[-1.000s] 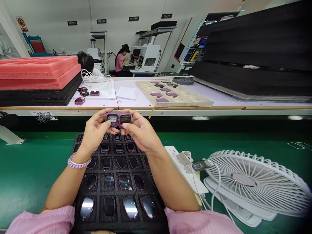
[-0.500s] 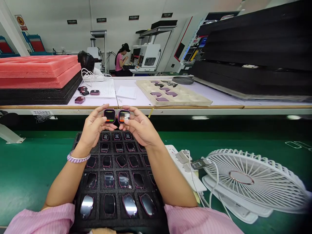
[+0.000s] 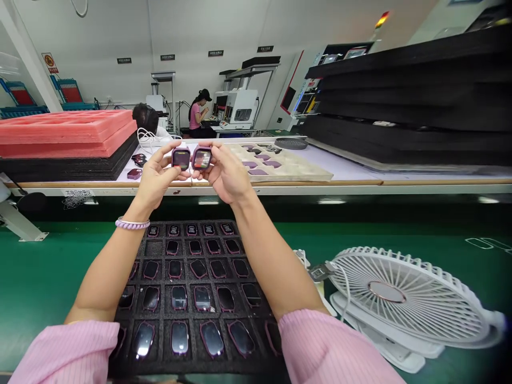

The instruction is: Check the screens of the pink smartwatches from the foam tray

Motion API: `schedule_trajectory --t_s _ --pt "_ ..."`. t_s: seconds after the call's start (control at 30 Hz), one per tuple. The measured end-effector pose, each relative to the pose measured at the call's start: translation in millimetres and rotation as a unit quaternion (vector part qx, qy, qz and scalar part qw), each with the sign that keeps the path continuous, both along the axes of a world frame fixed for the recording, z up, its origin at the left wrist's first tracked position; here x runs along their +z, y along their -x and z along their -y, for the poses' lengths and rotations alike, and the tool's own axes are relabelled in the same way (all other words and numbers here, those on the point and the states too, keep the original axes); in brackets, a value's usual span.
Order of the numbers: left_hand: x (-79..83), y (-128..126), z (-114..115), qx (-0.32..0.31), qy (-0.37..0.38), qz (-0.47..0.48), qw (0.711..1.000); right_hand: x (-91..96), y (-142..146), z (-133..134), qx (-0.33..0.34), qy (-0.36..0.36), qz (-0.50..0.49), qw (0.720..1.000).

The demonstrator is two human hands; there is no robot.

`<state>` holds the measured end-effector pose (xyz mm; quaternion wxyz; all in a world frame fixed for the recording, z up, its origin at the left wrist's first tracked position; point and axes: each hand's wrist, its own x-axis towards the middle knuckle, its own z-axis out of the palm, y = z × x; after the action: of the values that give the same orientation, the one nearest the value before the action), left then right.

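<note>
Two square smartwatch bodies without straps are held up side by side, their lit screens facing me. My left hand pinches the left watch by its edges, thumb along the lower side. In my right hand is the right watch, slightly tilted and gripped at its right side. The screens show blurred coloured patches. Below both hands lies a black foam tray whose pockets hold rows of similar purple-rimmed watches. One pocket near the tray's upper left holds no watch.
A white fan stands right of the tray. Behind, a raised shelf carries pink foam, a beige tray with purple parts, loose watches and a tall black foam stack. A person sits at machines further back.
Both hands have risen with the two watches, from in front of the shelf edge to above it. More of the foam tray now shows, and the camera view has shifted slightly.
</note>
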<state>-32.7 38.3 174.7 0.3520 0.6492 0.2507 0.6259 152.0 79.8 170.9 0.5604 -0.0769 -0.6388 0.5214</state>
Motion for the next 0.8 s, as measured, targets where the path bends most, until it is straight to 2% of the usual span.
schedule_trajectory --t_s 0.13,0.3,0.57,0.8 --pt "5.7 3.6 -16.4 0.013 -0.053 -0.019 0.998 11.5 -2.3 -7.2 -0.014 -0.025 0.019 0.999" --pt "14.6 3.9 -24.0 0.011 -0.061 -0.019 0.998 21.9 -8.7 -7.4 -0.022 -0.035 0.041 0.998" --pt "19.3 -0.3 -18.3 0.023 -0.071 -0.016 0.997 26.9 -12.1 5.2 -0.005 -0.046 0.035 0.998" --pt "16.4 -7.5 0.7 0.038 -0.046 0.006 0.998 21.9 -12.3 19.0 -0.019 -0.037 0.045 0.998"
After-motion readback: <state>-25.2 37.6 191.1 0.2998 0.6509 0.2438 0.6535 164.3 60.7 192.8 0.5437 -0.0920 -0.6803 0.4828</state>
